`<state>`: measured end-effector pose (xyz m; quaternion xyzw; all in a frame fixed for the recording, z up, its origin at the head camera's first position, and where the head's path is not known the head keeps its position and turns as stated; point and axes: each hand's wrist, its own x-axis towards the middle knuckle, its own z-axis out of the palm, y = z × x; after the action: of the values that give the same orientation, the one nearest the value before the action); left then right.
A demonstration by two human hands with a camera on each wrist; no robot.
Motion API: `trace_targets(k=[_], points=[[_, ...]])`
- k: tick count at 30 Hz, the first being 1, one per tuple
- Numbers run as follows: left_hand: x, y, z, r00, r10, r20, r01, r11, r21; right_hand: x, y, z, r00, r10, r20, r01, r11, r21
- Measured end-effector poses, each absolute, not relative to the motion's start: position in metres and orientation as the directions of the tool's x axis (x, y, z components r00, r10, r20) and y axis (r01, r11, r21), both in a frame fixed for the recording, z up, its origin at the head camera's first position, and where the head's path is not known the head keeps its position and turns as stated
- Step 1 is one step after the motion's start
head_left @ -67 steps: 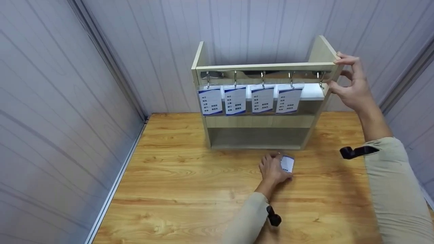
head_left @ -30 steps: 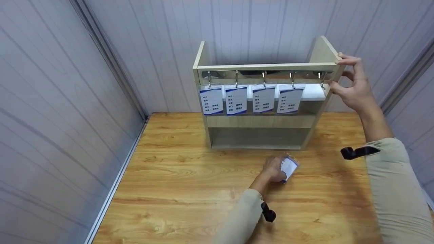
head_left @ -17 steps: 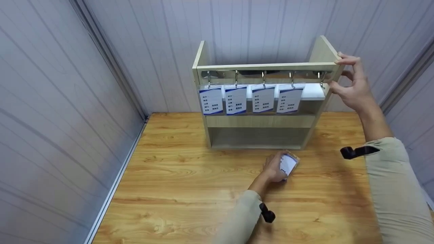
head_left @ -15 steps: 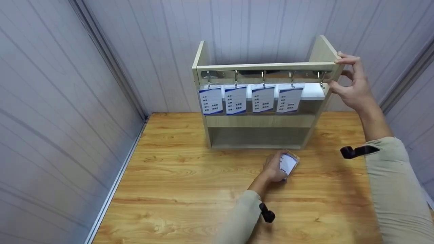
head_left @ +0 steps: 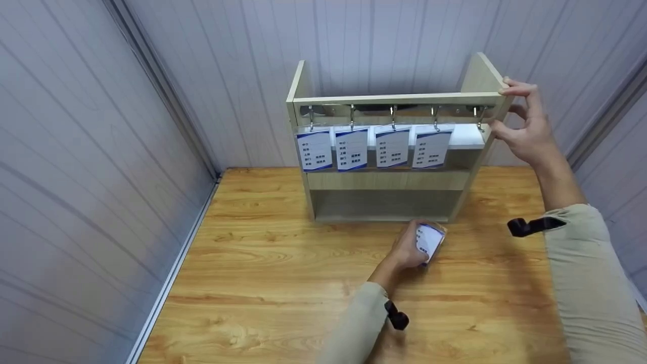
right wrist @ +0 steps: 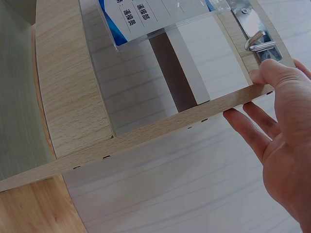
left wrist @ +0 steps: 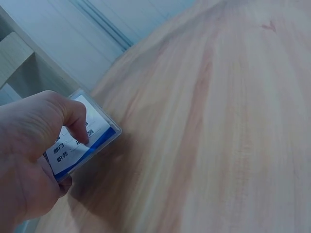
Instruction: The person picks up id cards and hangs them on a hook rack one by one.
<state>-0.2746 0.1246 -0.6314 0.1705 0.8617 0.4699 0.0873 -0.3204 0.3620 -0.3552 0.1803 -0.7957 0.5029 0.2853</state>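
On the glossy honey-grained wooden tabletop, just before the pale wood-laminate rack: pinching a rectangular clear-plastic badge holder with a white, blue-banded card.

Left hand curling thumb and fingers round that badge, raising it a little off the board, printed Chinese characters 部门 and 职务 showing. Right hand, fingers straight, bracing the rack's upper right corner beside a bare metal hook; four matching badges hanging in a row.
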Motion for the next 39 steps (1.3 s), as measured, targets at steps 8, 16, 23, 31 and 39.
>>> trace_targets(k=[8,16,23,31,39], points=[[-0.276,0.124,-0.633,-0.917,0.396,0.039,0.241,0.475,0.846,-0.319,0.362,-0.354,-0.76,-0.025,0.65,-0.599,0.415,-0.685],[-0.256,0.113,-0.588,-0.921,0.389,0.032,0.198,0.396,0.897,-0.32,0.362,-0.355,-0.762,-0.022,0.648,-0.593,0.426,-0.683],[-0.254,0.117,-0.577,-0.928,0.366,0.069,0.216,0.378,0.9,-0.321,0.362,-0.355,-0.765,-0.018,0.644,-0.589,0.426,-0.687],[-0.255,0.12,-0.563,-0.916,0.345,0.204,0.321,0.326,0.889,-0.32,0.362,-0.354,-0.769,-0.009,0.64,-0.581,0.428,-0.692],[-0.259,0.123,-0.55,-0.863,0.348,0.365,0.466,0.273,0.842,-0.321,0.361,-0.355,-0.751,-0.018,0.66,-0.609,0.404,-0.683]])
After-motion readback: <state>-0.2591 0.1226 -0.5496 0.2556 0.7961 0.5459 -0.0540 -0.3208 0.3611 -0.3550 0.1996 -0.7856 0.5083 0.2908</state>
